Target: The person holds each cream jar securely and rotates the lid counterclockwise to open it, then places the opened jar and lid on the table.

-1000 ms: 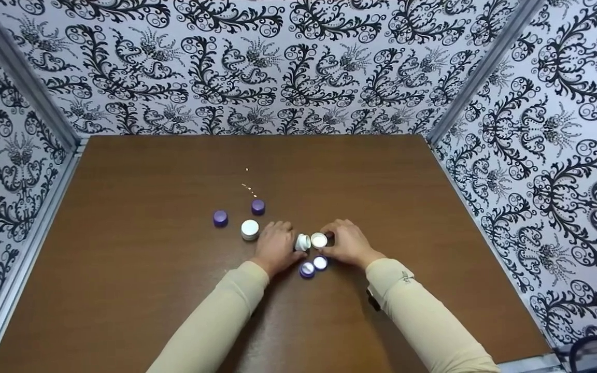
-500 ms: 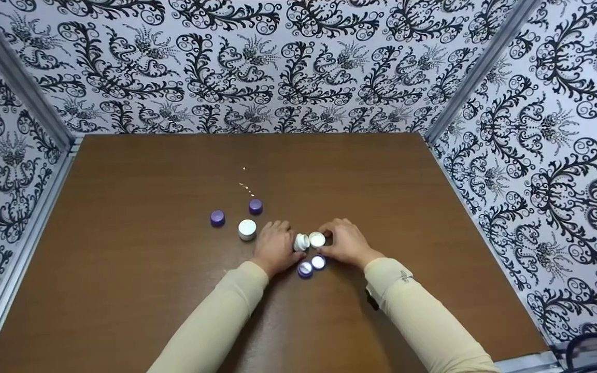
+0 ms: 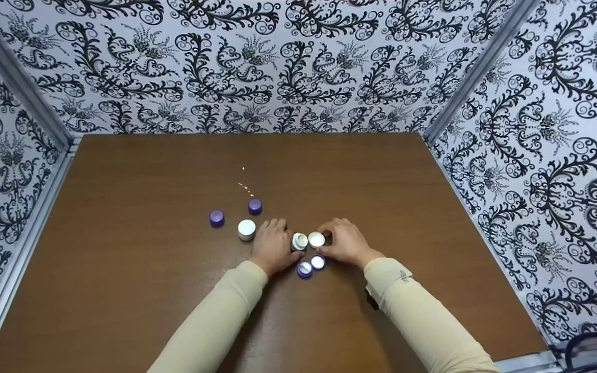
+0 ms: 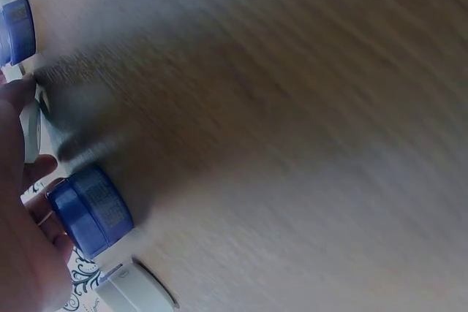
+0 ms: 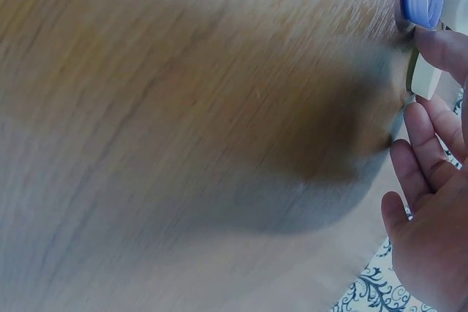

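My left hand [image 3: 271,246] grips a small white bottle [image 3: 299,241], its uncapped mouth tipped up and toward the right. Facing it, my right hand [image 3: 345,242] pinches a round white cap [image 3: 316,239] between thumb and fingers, with the hollow side up. The cap's edge sits right beside the bottle mouth. The right wrist view has the white cap [image 5: 425,78] low over the wood, between thumb and fingertips. Just in front of the hands lie two purple caps with pale insides, one nearer [image 3: 304,269] and one farther [image 3: 318,262].
Left of the left hand stands a white-topped container [image 3: 246,229]. Two purple-topped containers are close by, one at the left [image 3: 216,218] and one behind [image 3: 255,206]. Small pale crumbs [image 3: 246,188] trail across the brown table [image 3: 355,171]. Patterned walls enclose the back and sides.
The bottle in my left hand has turned more upright, so its mouth shows more from above. My right hand and its cap stay in place; the head view has shifted slightly.
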Motion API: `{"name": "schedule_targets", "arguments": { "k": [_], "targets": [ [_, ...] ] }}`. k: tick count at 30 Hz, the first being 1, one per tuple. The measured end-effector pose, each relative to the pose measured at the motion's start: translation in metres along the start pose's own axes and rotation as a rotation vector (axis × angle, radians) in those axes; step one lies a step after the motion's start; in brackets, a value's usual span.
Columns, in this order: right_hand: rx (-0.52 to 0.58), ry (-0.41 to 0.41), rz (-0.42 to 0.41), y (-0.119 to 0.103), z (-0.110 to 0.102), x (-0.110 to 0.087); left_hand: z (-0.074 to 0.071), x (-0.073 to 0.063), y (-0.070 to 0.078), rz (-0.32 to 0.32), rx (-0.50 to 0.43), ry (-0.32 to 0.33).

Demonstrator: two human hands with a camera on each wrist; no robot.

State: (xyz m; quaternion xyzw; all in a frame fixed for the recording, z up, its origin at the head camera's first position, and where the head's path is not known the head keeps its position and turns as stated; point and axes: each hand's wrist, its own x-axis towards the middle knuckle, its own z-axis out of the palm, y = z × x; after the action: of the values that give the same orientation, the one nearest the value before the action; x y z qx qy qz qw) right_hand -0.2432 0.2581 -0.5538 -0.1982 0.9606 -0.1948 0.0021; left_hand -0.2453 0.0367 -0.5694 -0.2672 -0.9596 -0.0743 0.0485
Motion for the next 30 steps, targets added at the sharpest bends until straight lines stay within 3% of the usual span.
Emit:
{"name": "schedule_targets", "arguments": {
  "k": [8,30],
  "targets": [
    [0.011,0.015,-0.012,-0.0025,-0.0011,-0.0012,0.0004,-0.0009,-0.0005,-0.004,-0.022,0.043],
    [0.013,0.007,0.015,-0.0022,-0.0005,-0.0006,0.0015,-0.0017,-0.0021,-0.017,-0.066,0.061]
  ]
}}
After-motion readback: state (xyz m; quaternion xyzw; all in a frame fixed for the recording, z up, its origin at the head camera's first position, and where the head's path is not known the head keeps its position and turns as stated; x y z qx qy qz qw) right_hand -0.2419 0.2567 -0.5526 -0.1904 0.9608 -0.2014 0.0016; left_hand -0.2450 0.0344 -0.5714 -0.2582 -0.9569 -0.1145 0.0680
